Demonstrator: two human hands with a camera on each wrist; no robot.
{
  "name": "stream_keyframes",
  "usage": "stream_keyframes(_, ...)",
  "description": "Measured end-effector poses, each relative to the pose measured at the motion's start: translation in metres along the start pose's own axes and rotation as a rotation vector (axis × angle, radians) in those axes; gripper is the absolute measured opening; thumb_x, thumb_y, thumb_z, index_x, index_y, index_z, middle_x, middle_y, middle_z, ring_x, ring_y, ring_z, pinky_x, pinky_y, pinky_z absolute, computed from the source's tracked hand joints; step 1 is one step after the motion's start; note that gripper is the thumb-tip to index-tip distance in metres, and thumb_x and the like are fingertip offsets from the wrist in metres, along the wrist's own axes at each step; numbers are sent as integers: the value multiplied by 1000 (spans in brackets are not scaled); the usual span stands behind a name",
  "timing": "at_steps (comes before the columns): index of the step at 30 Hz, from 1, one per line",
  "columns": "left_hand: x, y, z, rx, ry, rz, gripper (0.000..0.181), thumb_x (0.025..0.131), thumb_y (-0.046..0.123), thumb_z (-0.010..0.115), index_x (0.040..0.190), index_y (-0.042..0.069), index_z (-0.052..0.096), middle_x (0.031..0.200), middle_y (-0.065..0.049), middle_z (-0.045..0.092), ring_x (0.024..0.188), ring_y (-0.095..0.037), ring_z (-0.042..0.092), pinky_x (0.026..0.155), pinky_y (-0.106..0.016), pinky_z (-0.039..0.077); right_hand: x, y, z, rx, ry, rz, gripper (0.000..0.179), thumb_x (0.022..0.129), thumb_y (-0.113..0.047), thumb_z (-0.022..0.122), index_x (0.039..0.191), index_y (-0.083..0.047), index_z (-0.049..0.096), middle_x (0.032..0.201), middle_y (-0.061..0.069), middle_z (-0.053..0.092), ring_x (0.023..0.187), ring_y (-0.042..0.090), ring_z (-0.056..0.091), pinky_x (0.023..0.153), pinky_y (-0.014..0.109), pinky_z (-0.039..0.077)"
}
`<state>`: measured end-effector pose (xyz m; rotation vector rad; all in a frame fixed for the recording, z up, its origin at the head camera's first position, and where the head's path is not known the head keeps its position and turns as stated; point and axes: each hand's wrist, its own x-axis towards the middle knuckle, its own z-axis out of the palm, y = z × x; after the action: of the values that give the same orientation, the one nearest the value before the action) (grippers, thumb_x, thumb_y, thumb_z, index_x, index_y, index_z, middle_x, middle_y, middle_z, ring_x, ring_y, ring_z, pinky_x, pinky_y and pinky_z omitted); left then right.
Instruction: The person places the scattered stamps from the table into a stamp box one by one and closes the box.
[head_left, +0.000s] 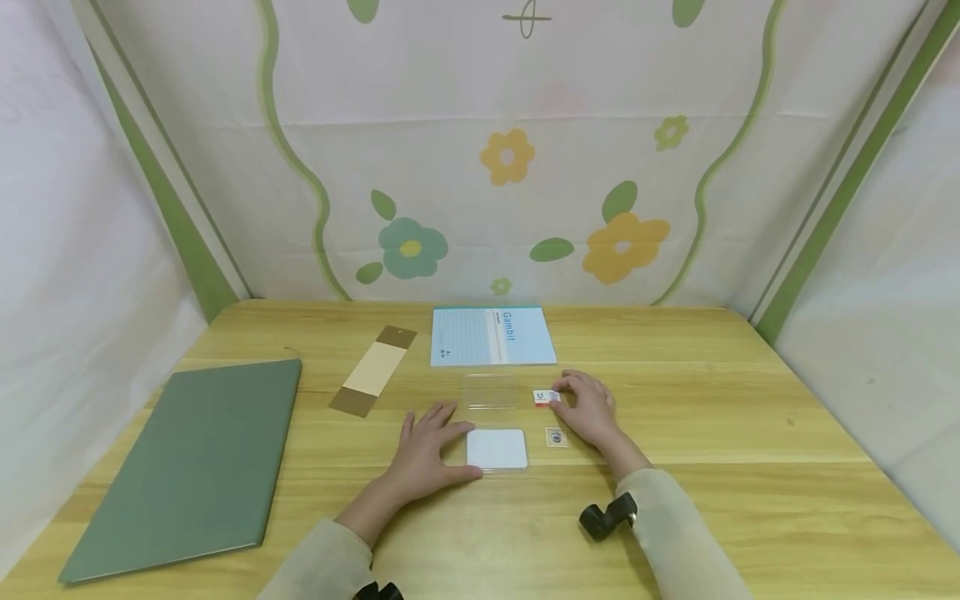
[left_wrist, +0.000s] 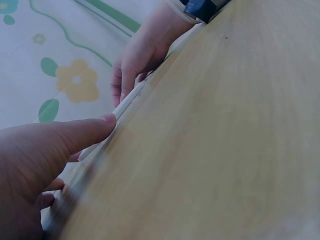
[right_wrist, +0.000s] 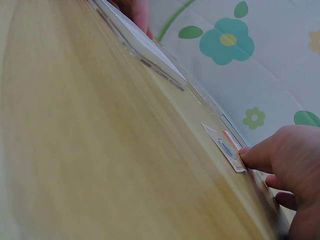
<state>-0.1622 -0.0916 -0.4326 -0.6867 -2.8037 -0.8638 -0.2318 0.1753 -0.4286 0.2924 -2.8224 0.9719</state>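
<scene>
Left hand [head_left: 431, 455] grips white slab [head_left: 497, 448] at its left corners; right hand [head_left: 588, 408] pinches small red-and-white card [head_left: 543, 397] by its right end. Card sits right of and beyond slab, long axis left-right, right hand nearer.

On the desk [head_left: 750, 417] to my left I have a flat green board [head_left: 187, 467], then a slanted brown-and-cream strip [head_left: 373, 370]; farther from me lies a blue notebook [head_left: 492, 336], before a flowered curtain [head_left: 465, 83].
</scene>
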Motion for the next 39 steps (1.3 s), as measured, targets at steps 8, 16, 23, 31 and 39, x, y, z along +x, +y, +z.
stream_keyframes(8, -1, 2, -1, 0, -7, -3, 62, 66, 58, 61, 115, 20, 55, 133, -14, 32, 124, -31, 20, 94, -57, 2, 0, -2, -1, -3, -13, 13, 24, 78, -19, 62, 97, -5, 55, 127, 15, 40, 118, 34, 26, 97, 48, 5)
stream_keyframes(16, 0, 1, -1, 0, -12, -4, 62, 67, 57, 61, 116, 20, 54, 134, -14, 32, 124, -31, 19, 94, -57, 2, 0, -4, -2, 1, -18, 14, 23, 79, -18, 62, 96, -4, 55, 127, 15, 39, 119, 34, 25, 97, 48, 5)
stream_keyframes(23, 1, 0, 0, 5, -12, -1, 62, 67, 57, 61, 116, 20, 54, 134, -14, 32, 124, -31, 20, 94, -57, 1, 0, -4, -3, 6, -17, 4, 21, 78, -16, 63, 94, -4, 56, 127, 17, 39, 119, 35, 25, 97, 50, 4)
stream_keyframes(31, 0, -1, 0, -1, -10, 0, 62, 67, 57, 61, 116, 20, 54, 134, -14, 32, 124, -31, 20, 94, -57, 1, 0, -4, -2, 14, 38, -62, 15, 75, -14, 66, 86, -5, 61, 103, 12, 52, 101, 30, 40, 88, 46, 25)
stream_keyframes(39, 0, 0, 0, -1, -8, 0, 63, 67, 58, 60, 116, 19, 54, 134, -14, 32, 124, -32, 20, 94, -57, 1, 1, -6, 0, 81, 11, -46, 12, 74, -6, 65, 85, -4, 58, 73, 2, 49, 65, 16, 44, 58, 29, 38)
